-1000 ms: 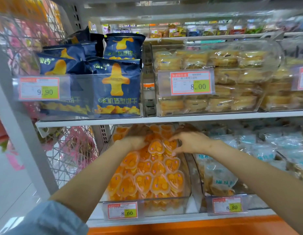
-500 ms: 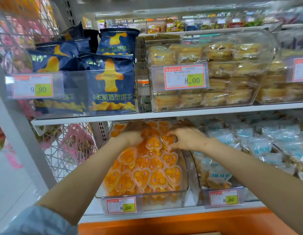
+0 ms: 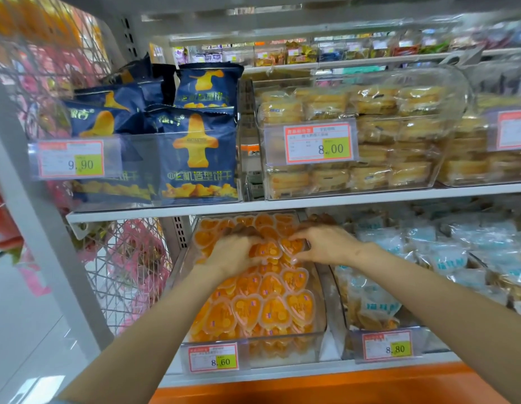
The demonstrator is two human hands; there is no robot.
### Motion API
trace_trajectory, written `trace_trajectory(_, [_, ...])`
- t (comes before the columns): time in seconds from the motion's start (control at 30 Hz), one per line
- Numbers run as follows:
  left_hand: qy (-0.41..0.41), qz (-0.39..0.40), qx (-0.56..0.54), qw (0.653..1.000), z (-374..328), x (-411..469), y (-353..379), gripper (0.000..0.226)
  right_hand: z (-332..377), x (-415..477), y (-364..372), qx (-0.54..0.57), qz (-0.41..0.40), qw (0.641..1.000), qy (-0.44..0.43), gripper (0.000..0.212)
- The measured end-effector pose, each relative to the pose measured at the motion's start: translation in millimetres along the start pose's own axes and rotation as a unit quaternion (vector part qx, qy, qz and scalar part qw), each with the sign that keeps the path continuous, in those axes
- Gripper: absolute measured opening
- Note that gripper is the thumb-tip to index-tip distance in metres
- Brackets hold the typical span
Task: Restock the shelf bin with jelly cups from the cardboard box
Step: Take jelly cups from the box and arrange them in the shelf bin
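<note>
risk note: jelly cups (image 3: 268,304) heaped in the shelf bin (image 3: 320,290), pile sloping to the near rim. left hand (image 3: 234,255) and right hand (image 3: 326,246) lie on the far cups, fingers bent; gripping or pressing, cannot tell. a hard push may slide near cups over the rim.

Both hands (image 3: 234,253) (image 3: 327,246) hold jelly cups (image 3: 266,252) in the bin (image 3: 282,349).

Both arms reach forward — left hand (image 3: 236,255) and right hand (image 3: 326,246) palm-down, close together, fingers bent.
</note>
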State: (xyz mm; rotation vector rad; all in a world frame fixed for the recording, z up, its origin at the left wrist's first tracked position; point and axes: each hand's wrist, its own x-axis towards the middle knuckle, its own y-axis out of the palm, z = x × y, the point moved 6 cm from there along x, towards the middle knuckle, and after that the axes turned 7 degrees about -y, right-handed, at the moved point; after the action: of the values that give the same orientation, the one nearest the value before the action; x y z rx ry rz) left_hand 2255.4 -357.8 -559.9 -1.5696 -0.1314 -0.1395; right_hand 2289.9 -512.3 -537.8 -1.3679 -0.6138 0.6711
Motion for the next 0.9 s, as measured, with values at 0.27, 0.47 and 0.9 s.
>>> trace_trajectory(0.27, [-0.017, 0.015, -0.004, 1.000, -3.1, -3.3, -3.3, 0.054, 3.9, -1.2, -3.7, 0.000, -0.001, 1.000, -0.006, 0.060])
trace_trajectory(0.47, [-0.064, -0.016, -0.097, 0.993, 28.5, -28.9, -32.7, 0.050, 15.2, -3.5, -13.2, 0.016, -0.026, 0.999, -0.031, 0.054])
trace_trajectory(0.9, [-0.169, 0.010, -0.169, 0.971, 73.3, -75.9, -10.5, 0.029, 114.5, 22.0, 24.2, -0.059, -0.061, 0.993, -0.081, 0.079])
